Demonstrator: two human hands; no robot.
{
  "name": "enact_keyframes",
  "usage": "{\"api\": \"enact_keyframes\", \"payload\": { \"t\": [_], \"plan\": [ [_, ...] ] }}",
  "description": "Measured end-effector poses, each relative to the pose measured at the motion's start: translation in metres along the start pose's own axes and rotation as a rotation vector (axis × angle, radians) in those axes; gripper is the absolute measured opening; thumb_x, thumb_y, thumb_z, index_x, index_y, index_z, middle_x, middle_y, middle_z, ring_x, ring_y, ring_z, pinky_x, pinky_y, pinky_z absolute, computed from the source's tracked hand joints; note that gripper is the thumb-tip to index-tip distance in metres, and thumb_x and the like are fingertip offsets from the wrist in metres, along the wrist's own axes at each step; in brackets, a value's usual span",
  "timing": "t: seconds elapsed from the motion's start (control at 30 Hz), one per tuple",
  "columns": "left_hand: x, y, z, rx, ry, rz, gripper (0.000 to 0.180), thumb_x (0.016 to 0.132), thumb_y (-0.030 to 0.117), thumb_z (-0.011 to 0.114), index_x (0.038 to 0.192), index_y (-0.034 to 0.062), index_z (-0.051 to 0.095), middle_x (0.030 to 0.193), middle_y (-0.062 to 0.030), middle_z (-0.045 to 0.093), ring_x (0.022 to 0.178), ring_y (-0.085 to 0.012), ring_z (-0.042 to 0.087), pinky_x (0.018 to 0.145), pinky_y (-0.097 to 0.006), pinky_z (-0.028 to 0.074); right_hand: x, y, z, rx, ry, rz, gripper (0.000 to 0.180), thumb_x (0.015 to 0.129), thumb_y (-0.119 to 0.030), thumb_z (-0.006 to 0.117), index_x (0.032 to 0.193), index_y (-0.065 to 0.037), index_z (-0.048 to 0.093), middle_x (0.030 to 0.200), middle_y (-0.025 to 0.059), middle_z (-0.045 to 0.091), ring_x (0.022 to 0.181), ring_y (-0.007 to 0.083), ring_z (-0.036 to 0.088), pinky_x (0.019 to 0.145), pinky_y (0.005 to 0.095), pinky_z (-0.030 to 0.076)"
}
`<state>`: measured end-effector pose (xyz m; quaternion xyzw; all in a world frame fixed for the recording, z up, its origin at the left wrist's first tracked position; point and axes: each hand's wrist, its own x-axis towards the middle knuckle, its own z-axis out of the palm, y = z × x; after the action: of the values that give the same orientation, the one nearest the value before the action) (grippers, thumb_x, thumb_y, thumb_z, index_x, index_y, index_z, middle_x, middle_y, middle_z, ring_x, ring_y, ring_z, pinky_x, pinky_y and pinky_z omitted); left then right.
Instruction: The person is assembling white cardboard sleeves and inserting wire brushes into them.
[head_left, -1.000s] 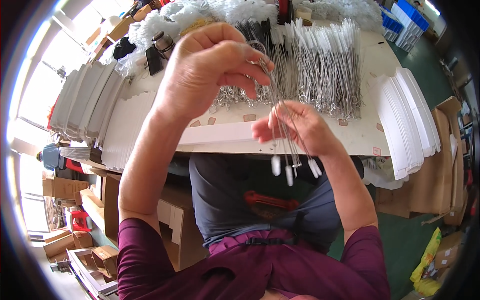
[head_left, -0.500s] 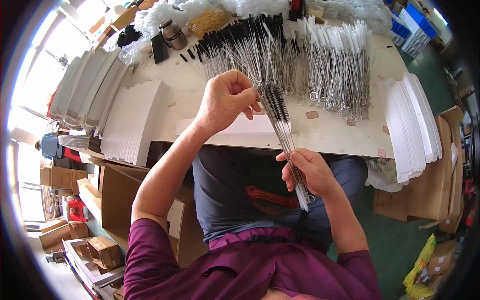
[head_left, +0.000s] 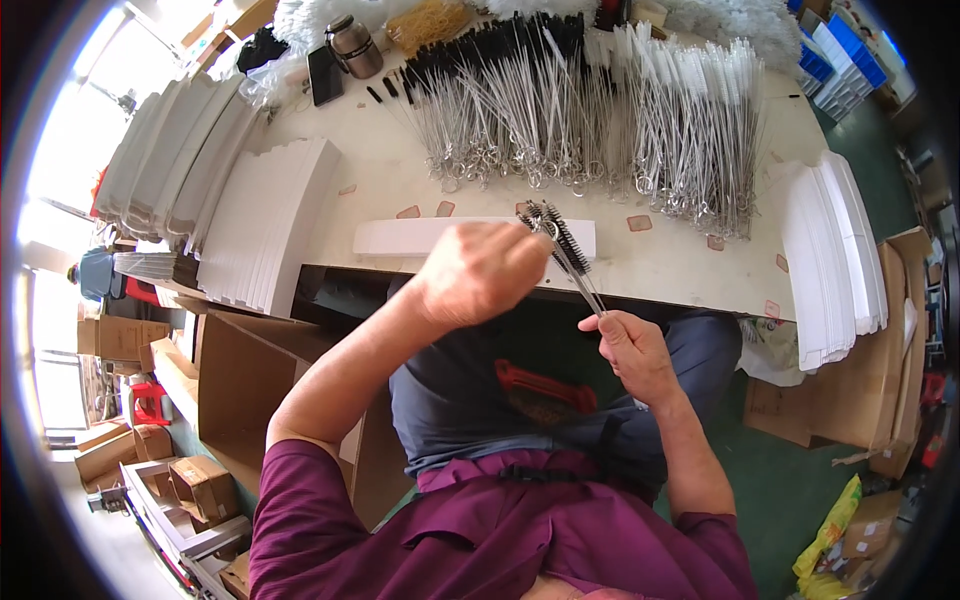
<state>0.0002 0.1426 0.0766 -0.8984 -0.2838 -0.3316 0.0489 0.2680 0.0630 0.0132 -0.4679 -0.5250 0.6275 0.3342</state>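
Black-bristled wire brushes (head_left: 562, 245) between left hand (head_left: 482, 272) and right hand (head_left: 632, 345)

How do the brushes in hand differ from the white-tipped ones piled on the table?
The held brushes have black bristles; the white-tipped pile has pale ones. The held brushes are a small bunch raised off the table between the left hand and right hand; the pile lies flat, untouched. Both are thin, long-stemmed wire brushes.

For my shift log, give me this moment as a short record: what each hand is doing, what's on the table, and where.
left hand: closed around bristle end of brush bundle
right hand: grips the bundle's wire stems, lower end
table: rows of wire brushes, long white strip
left side: white card stacks
right side: white card pile
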Motion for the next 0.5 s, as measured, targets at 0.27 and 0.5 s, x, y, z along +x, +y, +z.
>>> {"api": "enact_keyframes", "payload": {
  "t": [0.27, 0.5],
  "plan": [
    [-0.033, -0.007, -0.007, 0.216, -0.234, -0.301, 0.075, 0.085, 0.035, 0.081, 0.142, -0.0056, 0.054, 0.134, -0.0256, 0.063, 0.127, -0.0409, 0.060, 0.109, -0.050, 0.048, -0.013, 0.004, -0.026, -0.055, 0.068, 0.037, 0.037, 0.111, -0.030, 0.057, 0.094, -0.002, 0.072, 0.064, -0.0076, 0.044, 0.058, 0.0024, 0.036, 0.052, 0.0242, 0.029],
    [-0.091, -0.044, -0.002, 0.229, -0.505, -0.436, 0.089, 0.080, 0.050, 0.084, 0.142, -0.0051, 0.051, 0.145, -0.0225, 0.053, 0.134, -0.0388, 0.052, 0.112, -0.049, 0.043, -0.020, -0.004, -0.037, -0.065, 0.119, 0.041, 0.042, 0.113, -0.034, 0.054, 0.092, -0.001, 0.071, 0.060, -0.0075, 0.042, 0.054, 0.0018, 0.034, 0.049, 0.0234, 0.026]
  ]
}}
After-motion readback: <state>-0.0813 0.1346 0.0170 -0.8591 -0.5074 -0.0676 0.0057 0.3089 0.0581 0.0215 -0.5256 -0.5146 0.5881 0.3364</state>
